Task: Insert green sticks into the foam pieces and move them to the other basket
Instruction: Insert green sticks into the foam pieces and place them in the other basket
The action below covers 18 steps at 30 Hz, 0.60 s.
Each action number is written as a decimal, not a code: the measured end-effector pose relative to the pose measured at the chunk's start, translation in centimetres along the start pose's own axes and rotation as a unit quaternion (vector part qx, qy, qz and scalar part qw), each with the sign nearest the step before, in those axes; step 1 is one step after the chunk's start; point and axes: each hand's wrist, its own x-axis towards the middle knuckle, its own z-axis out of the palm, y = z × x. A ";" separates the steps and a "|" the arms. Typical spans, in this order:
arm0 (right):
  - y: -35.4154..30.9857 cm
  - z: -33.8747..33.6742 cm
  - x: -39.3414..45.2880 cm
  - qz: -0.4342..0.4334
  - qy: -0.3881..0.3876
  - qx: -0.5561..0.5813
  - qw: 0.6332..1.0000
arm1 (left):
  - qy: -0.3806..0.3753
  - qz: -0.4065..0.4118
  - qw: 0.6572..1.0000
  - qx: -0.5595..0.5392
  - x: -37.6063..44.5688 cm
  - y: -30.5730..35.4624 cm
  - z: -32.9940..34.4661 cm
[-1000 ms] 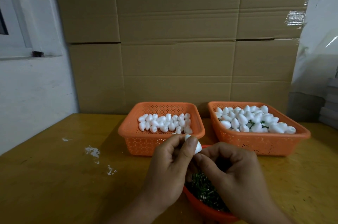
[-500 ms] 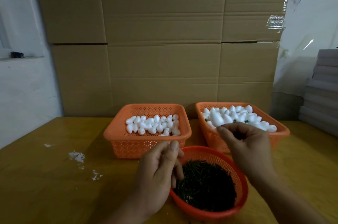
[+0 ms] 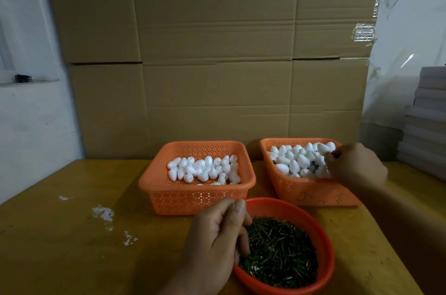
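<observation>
- Right hand (image 3: 354, 167) over right basket (image 3: 313, 195), fingertips pinching a foam piece (image 3: 323, 148) above the pile.
- Left hand (image 3: 217, 239), fingers curled, dips into green sticks (image 3: 282, 256); whether it holds any, cannot tell.
- Left basket (image 3: 193, 195) beyond it holds many unstuck pieces; much remains.

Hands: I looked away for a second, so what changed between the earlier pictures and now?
The hands parted. The right hand carried the foam piece over the right basket, pinching its stick. The left hand dropped to the green sticks in the red bowl. The left basket stayed put.
</observation>
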 end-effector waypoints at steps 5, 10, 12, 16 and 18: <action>-0.7 -0.3 0.1 -0.009 -0.046 -0.056 0.997 | 0.001 0.002 1.000 -0.011 -0.1 0.2 0.1; -0.6 -0.2 0.0 -0.022 -0.063 -0.077 0.995 | 0.001 0.006 1.000 -0.011 -0.2 0.3 0.0; -0.1 -0.1 0.1 -0.030 -0.050 -0.060 0.997 | -0.003 0.006 1.000 -0.007 -0.2 0.3 0.0; 0.7 0.2 -0.3 -0.076 0.050 0.014 0.996 | -0.002 0.010 1.000 0.009 -0.2 0.3 0.0; 0.5 0.1 -1.1 -0.085 0.089 0.069 0.990 | -0.002 0.009 1.000 0.023 -0.2 0.2 0.0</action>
